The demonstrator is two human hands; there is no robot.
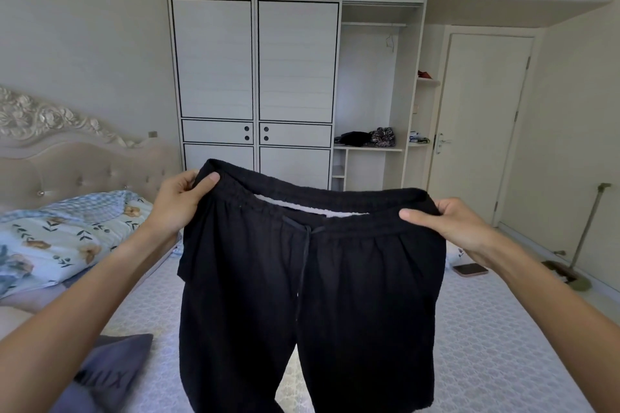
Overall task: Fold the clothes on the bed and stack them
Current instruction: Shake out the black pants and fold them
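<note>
A pair of black drawstring shorts (312,295) hangs in the air in front of me, waistband up, legs dangling over the bed (486,345). My left hand (183,199) pinches the left end of the elastic waistband. My right hand (446,223) grips the right end, thumb on the front. The waistband is stretched between both hands and sags a little in the middle. A purple-grey garment (110,375) lies on the bed at the lower left, partly behind my left forearm.
A floral quilt (57,238) is bunched at the head of the bed on the left, below a padded headboard (84,161). A phone (469,269) lies near the bed's right edge. A white wardrobe (255,84) stands beyond the bed; a closed door (483,117) is to its right.
</note>
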